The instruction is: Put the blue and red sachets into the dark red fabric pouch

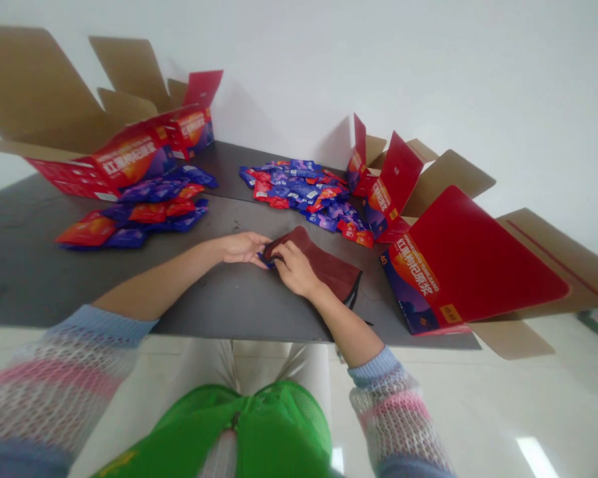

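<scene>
A brown cloth [329, 262] with dark edges lies folded on the dark table in front of me. My right hand [294, 269] presses down on its left end, fingers curled into the fabric. At that same end, my left hand [244, 248] pinches a blue packet [268, 261], of which only a small dark-blue edge shows. Cloth and fingers cover the rest of it. Both hands nearly meet, low over the tabletop.
Blue and red packets [299, 186] are heaped at the back middle. More packets [139, 212] lie in overlapping rows at left. Open red cartons [134, 159] stand at the back left, and others [418, 279] at right, flaps spread. The table's front edge [279, 340] is close to my body.
</scene>
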The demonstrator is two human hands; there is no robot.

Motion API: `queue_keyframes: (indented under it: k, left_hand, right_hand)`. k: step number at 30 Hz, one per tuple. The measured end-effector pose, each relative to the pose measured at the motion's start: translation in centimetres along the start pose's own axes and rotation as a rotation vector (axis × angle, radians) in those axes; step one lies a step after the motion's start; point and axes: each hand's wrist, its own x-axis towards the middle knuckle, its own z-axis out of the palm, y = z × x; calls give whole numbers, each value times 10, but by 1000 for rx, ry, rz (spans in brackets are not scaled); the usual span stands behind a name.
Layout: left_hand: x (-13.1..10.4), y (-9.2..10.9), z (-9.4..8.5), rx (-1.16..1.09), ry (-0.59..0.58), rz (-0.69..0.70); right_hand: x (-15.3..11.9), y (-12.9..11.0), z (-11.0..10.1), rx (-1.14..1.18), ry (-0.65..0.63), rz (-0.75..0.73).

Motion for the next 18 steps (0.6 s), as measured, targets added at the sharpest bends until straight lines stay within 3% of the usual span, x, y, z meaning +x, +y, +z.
queue_keyframes:
  k: [4,11,14,18]
  left_hand:
    - [6,2,-6,-13,-51,-30]
    - [14,0,-16,-75,-212,-42]
    - [15,-1,-14,-114,-214,-38]
    - [13,0,-9,-120,-157,-32]
  right_hand:
    - [6,3,-5,-197,-102,-35]
    - [26,44,-26,-448,-50,424]
    - [25,65,-33,-333,97,488]
    - [17,68,-31,84,431,334]
